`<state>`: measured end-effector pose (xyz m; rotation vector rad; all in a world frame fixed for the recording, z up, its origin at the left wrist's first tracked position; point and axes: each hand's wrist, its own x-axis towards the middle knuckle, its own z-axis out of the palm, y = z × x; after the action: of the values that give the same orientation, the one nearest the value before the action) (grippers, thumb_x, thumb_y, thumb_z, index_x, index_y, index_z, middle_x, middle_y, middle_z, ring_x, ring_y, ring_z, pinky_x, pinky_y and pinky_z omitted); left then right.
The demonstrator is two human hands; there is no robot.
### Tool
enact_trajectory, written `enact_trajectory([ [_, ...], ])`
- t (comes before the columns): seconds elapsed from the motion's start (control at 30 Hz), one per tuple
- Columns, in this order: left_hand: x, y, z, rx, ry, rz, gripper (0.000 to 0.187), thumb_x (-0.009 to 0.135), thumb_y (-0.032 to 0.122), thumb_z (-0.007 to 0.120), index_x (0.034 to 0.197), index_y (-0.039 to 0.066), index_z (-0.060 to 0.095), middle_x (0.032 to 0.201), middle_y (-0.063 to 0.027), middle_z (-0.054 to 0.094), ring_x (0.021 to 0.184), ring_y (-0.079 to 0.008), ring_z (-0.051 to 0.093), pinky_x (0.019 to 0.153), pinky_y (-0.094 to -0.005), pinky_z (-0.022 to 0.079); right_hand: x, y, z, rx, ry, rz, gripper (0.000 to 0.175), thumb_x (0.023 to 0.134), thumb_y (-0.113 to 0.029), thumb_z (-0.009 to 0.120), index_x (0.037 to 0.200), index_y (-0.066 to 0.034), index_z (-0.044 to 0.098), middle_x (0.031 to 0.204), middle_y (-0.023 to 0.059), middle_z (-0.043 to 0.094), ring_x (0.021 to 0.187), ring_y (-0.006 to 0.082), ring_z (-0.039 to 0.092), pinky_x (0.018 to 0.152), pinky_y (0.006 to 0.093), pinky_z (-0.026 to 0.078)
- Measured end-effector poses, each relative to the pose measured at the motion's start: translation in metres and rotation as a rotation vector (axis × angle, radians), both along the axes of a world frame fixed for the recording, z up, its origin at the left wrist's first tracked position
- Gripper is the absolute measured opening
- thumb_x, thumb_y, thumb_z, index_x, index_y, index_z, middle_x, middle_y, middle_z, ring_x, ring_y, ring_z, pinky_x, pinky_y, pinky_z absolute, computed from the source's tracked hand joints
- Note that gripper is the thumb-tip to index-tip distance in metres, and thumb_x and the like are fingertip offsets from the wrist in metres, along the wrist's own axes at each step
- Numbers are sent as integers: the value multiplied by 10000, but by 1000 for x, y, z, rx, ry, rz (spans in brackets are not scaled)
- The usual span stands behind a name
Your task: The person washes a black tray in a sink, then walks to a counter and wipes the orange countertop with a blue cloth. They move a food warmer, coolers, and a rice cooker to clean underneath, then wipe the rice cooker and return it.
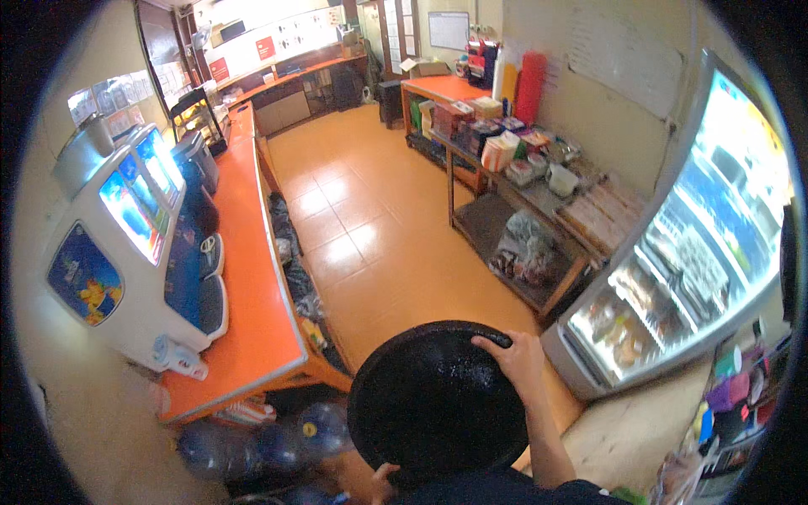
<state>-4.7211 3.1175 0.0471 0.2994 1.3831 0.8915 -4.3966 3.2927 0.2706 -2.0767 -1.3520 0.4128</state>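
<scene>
A large round black pan (435, 398), wet-looking near its upper right, is held up in front of my body. My right hand (516, 356) grips the short handle at its upper right rim, thumb over the handle. Low on the pan's left side, my left hand (382, 483) holds the bottom rim; only part of that hand shows. The pan's underside and the fingers behind it are hidden.
An orange counter (252, 252) with a drink dispenser (126, 240) runs along the left. Large water bottles (278, 445) lie below its near end. At right stand a cluttered worktable (524, 177) and a glass-door fridge (669, 265). Tiled floor (353, 214) lies between.
</scene>
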Motion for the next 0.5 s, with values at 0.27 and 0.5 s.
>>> enact_trajectory([
  [0.27, 0, 297, -19, 385, 314, -182, 203, 800, 243, 673, 811, 45, 713, 869, -142, 702, 850, -282, 648, 869, -493, 492, -3, 252, -6, 173, -5, -33, 631, 760, -618, 794, 943, -14, 778, 777, 202, 725, 754, 356, 730, 715, 396, 537],
  [0.5, 4, 548, 25, 241, 58, -99, 248, 750, 179, 660, 938, 19, 683, 862, -116, 689, 837, -267, 641, 861, -459, 492, 30, 445, -5, 58, -6, -240, 639, 775, -604, 790, 1055, -31, 765, 866, 243, 726, 807, 426, 704, 721, 423, 539],
])
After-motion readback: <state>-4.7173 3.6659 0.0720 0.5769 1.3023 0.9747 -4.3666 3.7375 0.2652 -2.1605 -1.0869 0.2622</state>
